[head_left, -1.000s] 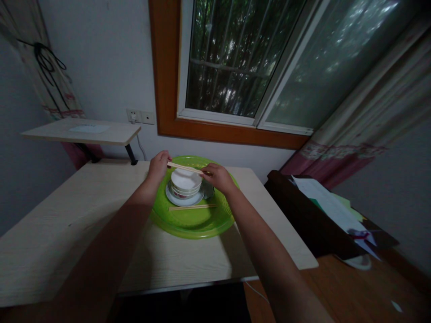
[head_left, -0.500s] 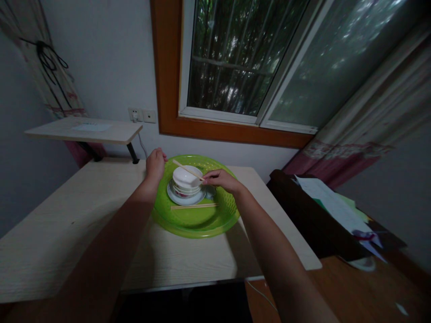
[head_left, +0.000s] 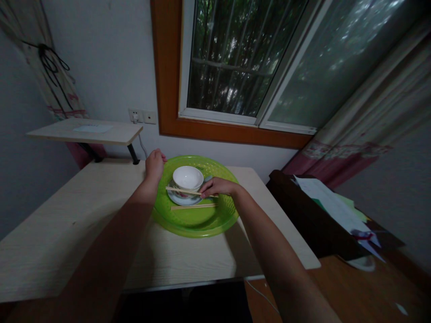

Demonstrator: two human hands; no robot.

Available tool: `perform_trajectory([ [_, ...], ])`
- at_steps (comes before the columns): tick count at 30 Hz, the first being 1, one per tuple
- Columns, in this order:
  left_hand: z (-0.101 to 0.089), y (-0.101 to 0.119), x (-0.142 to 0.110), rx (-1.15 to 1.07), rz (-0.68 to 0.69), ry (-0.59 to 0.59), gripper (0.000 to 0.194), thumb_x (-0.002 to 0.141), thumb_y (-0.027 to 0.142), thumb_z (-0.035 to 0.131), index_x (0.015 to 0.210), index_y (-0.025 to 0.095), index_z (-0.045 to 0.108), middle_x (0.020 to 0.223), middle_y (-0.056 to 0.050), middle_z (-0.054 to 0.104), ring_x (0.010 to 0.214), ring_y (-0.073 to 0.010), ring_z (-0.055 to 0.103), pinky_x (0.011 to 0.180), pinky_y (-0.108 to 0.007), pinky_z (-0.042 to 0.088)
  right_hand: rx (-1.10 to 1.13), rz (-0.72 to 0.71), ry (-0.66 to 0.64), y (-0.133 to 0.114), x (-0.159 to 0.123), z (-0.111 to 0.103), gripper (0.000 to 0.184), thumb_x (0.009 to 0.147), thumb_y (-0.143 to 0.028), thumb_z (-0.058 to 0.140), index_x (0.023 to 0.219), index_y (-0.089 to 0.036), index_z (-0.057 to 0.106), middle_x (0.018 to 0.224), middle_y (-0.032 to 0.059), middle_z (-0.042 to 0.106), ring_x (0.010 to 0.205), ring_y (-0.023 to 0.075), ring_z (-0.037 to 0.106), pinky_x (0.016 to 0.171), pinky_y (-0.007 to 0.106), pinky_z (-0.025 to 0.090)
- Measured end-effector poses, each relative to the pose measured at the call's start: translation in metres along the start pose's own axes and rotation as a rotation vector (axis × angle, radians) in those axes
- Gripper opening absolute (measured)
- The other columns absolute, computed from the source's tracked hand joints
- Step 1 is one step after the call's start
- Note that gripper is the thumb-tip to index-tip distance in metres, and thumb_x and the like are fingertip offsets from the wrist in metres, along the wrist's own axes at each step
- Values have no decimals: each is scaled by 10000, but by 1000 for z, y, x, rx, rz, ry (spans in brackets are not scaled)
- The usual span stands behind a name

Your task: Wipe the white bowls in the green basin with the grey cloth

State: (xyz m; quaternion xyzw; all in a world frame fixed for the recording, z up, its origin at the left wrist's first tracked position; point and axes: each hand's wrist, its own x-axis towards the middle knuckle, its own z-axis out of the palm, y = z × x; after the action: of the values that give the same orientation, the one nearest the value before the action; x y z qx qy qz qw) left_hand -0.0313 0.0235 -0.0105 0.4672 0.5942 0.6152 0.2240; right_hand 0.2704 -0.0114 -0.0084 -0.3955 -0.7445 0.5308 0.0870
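Observation:
A round green plastic tray (head_left: 198,224) lies on the light wooden table (head_left: 67,224). In it stands a stack of white bowls (head_left: 187,178) on a small plate (head_left: 180,199). My right hand (head_left: 217,187) pinches the end of a pair of wooden chopsticks (head_left: 182,191), held low in front of the bowls. A second pair of chopsticks (head_left: 193,207) rests flat in the tray just below. My left hand (head_left: 155,164) is curled over the tray's left rim.
A small raised shelf (head_left: 84,131) stands at the back left of the table, by a wall socket (head_left: 141,116). A dark cabinet with papers (head_left: 323,206) sits right of the table. A window fills the wall behind.
My right hand has lowered the chopsticks from above the bowls to just in front of them. My left hand let go of the chopsticks and moved to the tray's rim.

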Motion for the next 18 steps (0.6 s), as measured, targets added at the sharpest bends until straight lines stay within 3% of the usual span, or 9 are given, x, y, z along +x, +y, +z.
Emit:
perform_trajectory([
  [5, 2, -1, 1, -50, -35, 25, 374, 1016, 438, 390, 755, 235, 564, 748, -45, 631, 701, -197, 592, 700, -321, 461, -157, 88, -106, 2, 1, -1, 454, 584, -512, 933, 928, -218, 888, 699, -28, 752, 592, 107, 523, 570, 230, 375],
  [8, 3, -2, 1, -44, -7, 29, 369, 1012, 429, 400, 744, 237, 567, 745, -51, 631, 703, -205, 595, 695, -329, 456, -249, 143, -149, 5, 3, 1, 414, 580, -448, 927, 913, -206, 886, 771, -22, 779, 675, 123, 584, 640, 224, 420],
  [12, 3, -2, 1, -29, -5, 23, 376, 1018, 418, 405, 730, 240, 569, 734, -56, 631, 696, -210, 595, 705, -341, 461, -340, 254, -205, 9, 9, 7, 339, 596, -359, 886, 886, -185, 872, 702, -36, 736, 637, 120, 560, 615, 225, 409],
  [18, 2, -2, 0, -12, 21, 9, 355, 1014, 391, 397, 740, 240, 566, 738, -53, 632, 719, -217, 608, 710, -343, 465, -365, 273, -218, 11, 14, 14, 380, 620, -356, 869, 951, -170, 859, 681, -35, 708, 622, 122, 554, 603, 227, 419],
])
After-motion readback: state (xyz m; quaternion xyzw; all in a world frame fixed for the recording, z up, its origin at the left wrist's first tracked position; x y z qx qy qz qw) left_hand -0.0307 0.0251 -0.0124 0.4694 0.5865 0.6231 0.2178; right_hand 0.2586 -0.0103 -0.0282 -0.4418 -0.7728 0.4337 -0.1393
